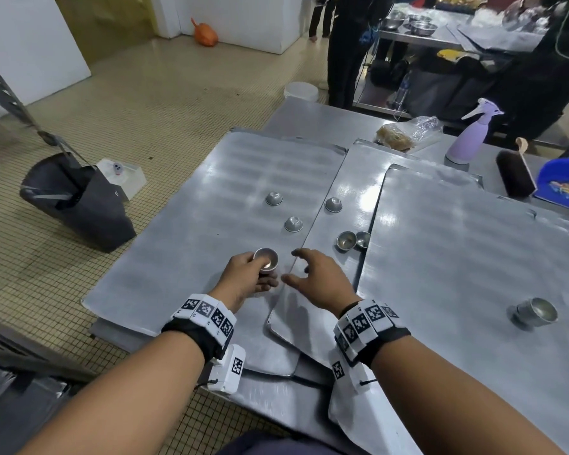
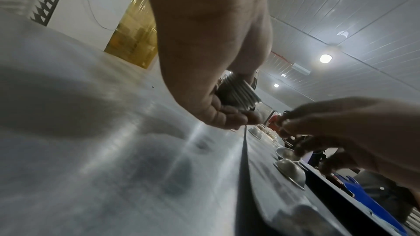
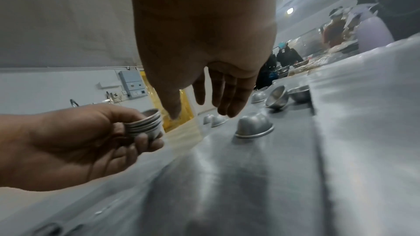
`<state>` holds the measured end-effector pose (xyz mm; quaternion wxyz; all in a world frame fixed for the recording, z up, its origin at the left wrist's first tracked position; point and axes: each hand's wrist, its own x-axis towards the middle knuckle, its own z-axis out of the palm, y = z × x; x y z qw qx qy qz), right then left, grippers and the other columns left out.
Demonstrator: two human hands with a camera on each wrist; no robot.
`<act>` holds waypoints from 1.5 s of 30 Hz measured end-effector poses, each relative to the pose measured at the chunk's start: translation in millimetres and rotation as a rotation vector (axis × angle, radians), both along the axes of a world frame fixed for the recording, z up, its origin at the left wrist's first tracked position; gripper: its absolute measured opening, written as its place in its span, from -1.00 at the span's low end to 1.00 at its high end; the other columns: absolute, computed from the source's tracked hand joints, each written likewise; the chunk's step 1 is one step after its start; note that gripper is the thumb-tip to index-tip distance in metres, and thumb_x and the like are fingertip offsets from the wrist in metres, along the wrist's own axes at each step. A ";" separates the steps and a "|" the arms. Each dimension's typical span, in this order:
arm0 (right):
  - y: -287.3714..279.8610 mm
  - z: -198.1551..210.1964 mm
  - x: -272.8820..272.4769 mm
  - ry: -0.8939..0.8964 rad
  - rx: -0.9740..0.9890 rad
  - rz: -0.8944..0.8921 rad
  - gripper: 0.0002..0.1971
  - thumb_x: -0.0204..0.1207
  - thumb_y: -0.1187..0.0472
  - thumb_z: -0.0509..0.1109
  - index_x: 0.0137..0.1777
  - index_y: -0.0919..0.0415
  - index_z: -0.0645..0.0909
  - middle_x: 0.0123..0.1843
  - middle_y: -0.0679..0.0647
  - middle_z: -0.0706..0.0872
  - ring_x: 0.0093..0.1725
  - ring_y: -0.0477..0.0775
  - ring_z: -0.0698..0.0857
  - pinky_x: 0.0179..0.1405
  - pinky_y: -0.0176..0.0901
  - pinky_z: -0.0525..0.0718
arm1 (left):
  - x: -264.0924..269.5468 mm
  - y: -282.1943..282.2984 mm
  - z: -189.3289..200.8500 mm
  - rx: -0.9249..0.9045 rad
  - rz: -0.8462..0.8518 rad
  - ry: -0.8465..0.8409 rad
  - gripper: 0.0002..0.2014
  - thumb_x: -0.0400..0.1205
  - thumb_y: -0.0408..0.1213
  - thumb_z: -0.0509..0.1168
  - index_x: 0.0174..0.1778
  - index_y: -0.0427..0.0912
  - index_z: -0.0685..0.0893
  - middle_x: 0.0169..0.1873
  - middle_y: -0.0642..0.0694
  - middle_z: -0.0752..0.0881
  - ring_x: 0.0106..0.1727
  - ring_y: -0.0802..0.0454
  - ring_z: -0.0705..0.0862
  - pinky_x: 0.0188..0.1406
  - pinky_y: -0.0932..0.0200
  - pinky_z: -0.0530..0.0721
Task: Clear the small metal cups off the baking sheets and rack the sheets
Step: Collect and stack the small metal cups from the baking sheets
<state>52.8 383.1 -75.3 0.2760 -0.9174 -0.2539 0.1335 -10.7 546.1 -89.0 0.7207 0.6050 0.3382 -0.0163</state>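
Observation:
My left hand (image 1: pixel 260 270) grips a nested stack of small metal cups (image 1: pixel 266 262) just above the left baking sheet (image 1: pixel 184 218); the ridged stack (image 3: pixel 147 123) shows clearly in the right wrist view. My right hand (image 1: pixel 298 269) hovers open beside it, fingers spread over the seam between the left and middle sheet (image 1: pixel 355 178). Two upturned cups (image 1: pixel 274 198) (image 1: pixel 293 223) stand on the left sheet. On the middle sheet are another upturned cup (image 1: pixel 333 204) and an upright pair (image 1: pixel 346 241). A tipped cup stack (image 1: pixel 536 311) lies on the right sheet (image 1: pixel 457 241).
A lilac spray bottle (image 1: pixel 470 139), a dark brush (image 1: pixel 514 172), a blue tub (image 1: pixel 564 182) and a plastic bag of food (image 1: pixel 404 133) crowd the table's far right. A black bag (image 1: pixel 76 201) sits on the floor at left, by a metal rack (image 1: pixel 4 90). People (image 1: pixel 349 44) stand behind.

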 end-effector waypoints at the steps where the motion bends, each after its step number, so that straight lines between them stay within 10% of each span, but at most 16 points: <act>1: -6.5 0.3 5.2 -0.022 -0.036 -0.028 -0.41 0.50 -0.17 0.47 0.49 0.02 0.53 0.41 0.03 0.62 0.24 0.10 0.69 0.21 0.00 0.64 | 1.6 1.1 -1.2 0.026 0.009 0.010 -0.88 0.70 -0.34 0.27 -0.03 -0.29 0.69 -0.31 -0.25 0.84 -0.38 -0.08 0.79 -0.22 0.08 0.68; 7: -28.4 -6.1 29.5 0.049 -0.248 -0.098 -0.45 0.50 0.07 0.46 0.48 0.16 0.52 0.47 0.18 0.50 0.37 0.26 0.60 0.31 0.00 0.57 | 8.1 0.3 -1.8 0.046 -0.063 0.007 -0.85 0.70 -0.27 0.38 0.03 -0.30 0.74 -0.22 -0.31 0.88 -0.27 -0.06 0.83 0.08 -0.05 0.78; 11: -28.2 -15.2 31.9 0.093 -0.311 -0.071 -0.56 0.54 0.18 0.39 0.42 0.17 0.54 0.36 0.24 0.52 0.28 0.32 0.63 0.24 -0.01 0.58 | 11.3 -4.5 -0.5 0.070 -0.077 -0.029 -0.85 0.70 -0.35 0.38 0.06 -0.40 0.73 -0.16 -0.33 0.84 -0.30 0.01 0.87 -0.26 0.19 0.82; 19: -25.4 -22.5 33.8 0.083 -0.277 -0.068 -0.68 0.64 0.10 0.25 0.29 0.23 0.61 0.27 0.22 0.53 0.19 0.33 0.67 0.24 0.00 0.59 | 14.1 -3.0 -4.1 0.122 -0.097 -0.007 -0.70 0.69 -0.30 0.40 0.17 -0.52 0.68 -0.12 -0.32 0.86 -0.34 -0.04 0.85 -0.26 0.15 0.76; 27: -22.3 -17.5 30.4 0.095 -0.152 -0.042 -0.52 0.67 0.11 0.26 0.58 0.13 0.41 0.42 0.24 0.50 0.37 0.33 0.59 0.38 0.06 0.50 | 18.0 -5.5 -10.1 0.174 -0.140 0.008 -0.78 0.67 -0.26 0.41 0.06 -0.39 0.71 -0.12 -0.30 0.82 -0.44 -0.06 0.79 -0.27 0.04 0.63; 35: -25.9 -15.9 32.7 0.034 -0.073 -0.044 -0.73 0.55 0.19 0.39 0.24 0.12 0.58 0.27 0.14 0.55 0.18 0.21 0.64 0.05 -0.16 0.44 | 16.5 -4.1 -17.0 0.207 -0.111 -0.003 -0.81 0.66 -0.27 0.41 -0.03 -0.39 0.70 -0.21 -0.29 0.77 -0.45 -0.07 0.76 -0.37 0.09 0.63; 45: -29.5 -16.1 34.3 0.067 -0.154 -0.005 -0.46 0.54 0.11 0.45 0.52 0.08 0.47 0.37 0.13 0.60 0.36 0.14 0.59 0.29 -0.10 0.50 | 16.2 -2.1 -20.4 0.200 -0.095 -0.002 -0.75 0.65 -0.29 0.42 0.07 -0.46 0.72 -0.16 -0.32 0.79 -0.45 -0.07 0.75 -0.39 0.11 0.62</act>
